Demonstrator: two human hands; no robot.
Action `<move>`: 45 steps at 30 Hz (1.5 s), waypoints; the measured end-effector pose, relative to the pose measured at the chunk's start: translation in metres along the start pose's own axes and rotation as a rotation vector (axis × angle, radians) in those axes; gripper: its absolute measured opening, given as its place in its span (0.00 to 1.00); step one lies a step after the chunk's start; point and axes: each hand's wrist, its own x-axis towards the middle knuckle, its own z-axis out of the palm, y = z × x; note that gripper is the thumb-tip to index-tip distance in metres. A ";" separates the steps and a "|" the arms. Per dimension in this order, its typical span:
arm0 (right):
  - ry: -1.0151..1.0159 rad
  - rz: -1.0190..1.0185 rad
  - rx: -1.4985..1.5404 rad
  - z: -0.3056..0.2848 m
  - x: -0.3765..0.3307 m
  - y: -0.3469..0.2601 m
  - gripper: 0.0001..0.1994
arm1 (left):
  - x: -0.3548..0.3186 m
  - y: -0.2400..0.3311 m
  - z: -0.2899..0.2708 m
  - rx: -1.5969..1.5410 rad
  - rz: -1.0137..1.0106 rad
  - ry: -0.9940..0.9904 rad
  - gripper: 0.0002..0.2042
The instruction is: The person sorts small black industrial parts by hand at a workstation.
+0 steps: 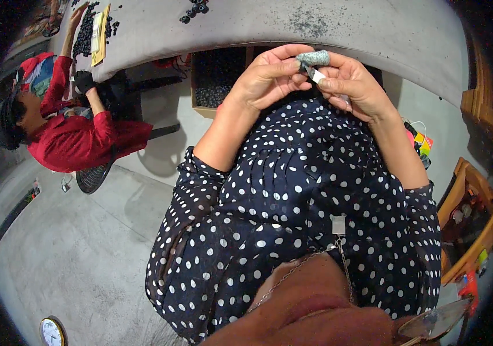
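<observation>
My two hands meet above my lap at the table's near edge. My right hand [350,85] is closed, with thumb and fingers pinching a small blade [317,75] that has a pale, whitish body. A grey-green speckled sleeve [314,58] covers the tip of what looks like my right index finger. My left hand [272,79] is pinched shut on a small dark piece [304,66], mostly hidden by the fingertips. The blade's dark tip is close to that piece; whether they touch, I cannot tell.
On the grey-covered table [246,29] lie a cluster of black round parts [195,10] and scattered dark crumbs [310,23]. Below stands a cardboard box [205,111] of black pieces. At the left a person in red [79,138] sits by a black pile [85,34]. Right is a wooden chair [468,225].
</observation>
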 end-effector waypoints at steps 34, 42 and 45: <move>-0.029 0.058 -0.028 -0.007 0.004 -0.003 0.21 | 0.005 -0.007 -0.009 -0.056 -0.029 -0.073 0.25; -0.036 0.062 -0.019 -0.009 0.004 -0.003 0.20 | 0.007 -0.007 -0.014 -0.056 -0.043 -0.095 0.25; -0.036 0.067 -0.017 -0.010 0.004 -0.003 0.20 | 0.007 -0.008 -0.013 -0.050 -0.045 -0.080 0.25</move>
